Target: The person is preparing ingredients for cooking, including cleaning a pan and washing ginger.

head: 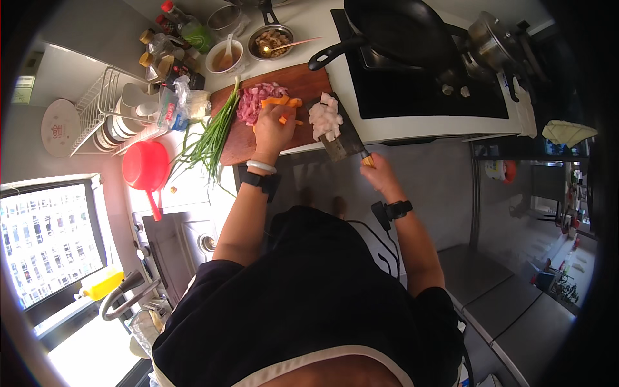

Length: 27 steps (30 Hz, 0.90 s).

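My right hand (378, 175) grips the wooden handle of a cleaver (347, 145), whose broad blade carries a pile of pale, whitish diced pieces (325, 117) at the right end of the wooden cutting board (309, 80). On the board, my left hand (274, 126) reaches down onto orange slices (285, 101), perhaps carrot; whether its fingers grip any is hidden. Sliced pink raw meat (256, 99) lies just beyond and to the left of that hand. A bunch of green onions (217, 130) lies across the board's left side, its green ends hanging past the board.
Right of the board, a black frying pan (401, 34) sits on the cooktop (420, 101). Behind the board stand a bowl with a spoon (225, 58), a small metal pan of food (271, 41) and bottles (191, 31). At left are a dish rack (109, 111), a red plastic strainer or pan (145, 164) and the sink (184, 242).
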Each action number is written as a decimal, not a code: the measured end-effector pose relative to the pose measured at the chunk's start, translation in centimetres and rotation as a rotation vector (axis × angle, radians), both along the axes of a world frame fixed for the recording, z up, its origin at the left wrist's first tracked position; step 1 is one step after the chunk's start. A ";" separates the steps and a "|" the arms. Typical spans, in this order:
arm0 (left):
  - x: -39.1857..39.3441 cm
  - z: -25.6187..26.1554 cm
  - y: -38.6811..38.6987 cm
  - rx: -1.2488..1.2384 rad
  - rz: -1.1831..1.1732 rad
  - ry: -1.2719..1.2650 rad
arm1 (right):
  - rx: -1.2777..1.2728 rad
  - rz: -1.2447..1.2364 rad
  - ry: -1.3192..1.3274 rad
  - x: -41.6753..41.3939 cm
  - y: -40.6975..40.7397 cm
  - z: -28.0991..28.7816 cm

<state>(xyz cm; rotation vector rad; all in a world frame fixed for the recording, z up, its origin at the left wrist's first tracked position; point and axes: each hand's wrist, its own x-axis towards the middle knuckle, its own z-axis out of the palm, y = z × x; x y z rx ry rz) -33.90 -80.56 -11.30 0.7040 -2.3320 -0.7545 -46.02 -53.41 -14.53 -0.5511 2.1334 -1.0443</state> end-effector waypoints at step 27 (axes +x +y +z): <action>-5.4 12.3 4.6 1.397 -0.677 -0.011 | -0.370 -0.200 -0.212 0.6 4.3 11.9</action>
